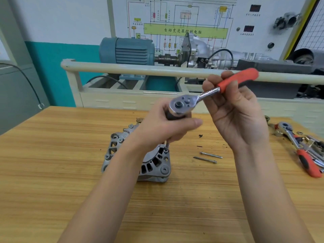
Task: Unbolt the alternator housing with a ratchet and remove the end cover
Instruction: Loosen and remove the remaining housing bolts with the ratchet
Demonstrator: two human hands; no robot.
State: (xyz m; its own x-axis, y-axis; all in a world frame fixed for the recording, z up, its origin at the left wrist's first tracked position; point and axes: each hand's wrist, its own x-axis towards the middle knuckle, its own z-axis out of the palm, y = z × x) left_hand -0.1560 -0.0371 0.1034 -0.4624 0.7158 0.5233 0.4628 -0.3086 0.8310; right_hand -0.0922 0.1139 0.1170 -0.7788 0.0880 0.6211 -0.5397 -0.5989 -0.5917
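A grey cast alternator (154,163) stands on the wooden table (52,155), partly hidden by my left forearm. A ratchet (210,92) with an orange handle is raised above it, and a slim extension with a socket (166,149) reaches down onto a bolt at the housing's upper right. My left hand (168,127) grips the dark extension just under the ratchet head. My right hand (235,109) holds the orange handle between curled fingertips and thumb, palm turned toward me. Two long bolts (208,157) lie on the table right of the alternator.
A second orange-handled ratchet (301,149) and small metal parts lie at the table's right edge. Dark crumbs dot the wood near the bolts. Behind the table runs a cream rail (140,69) in front of a blue motor and gearbox rig.
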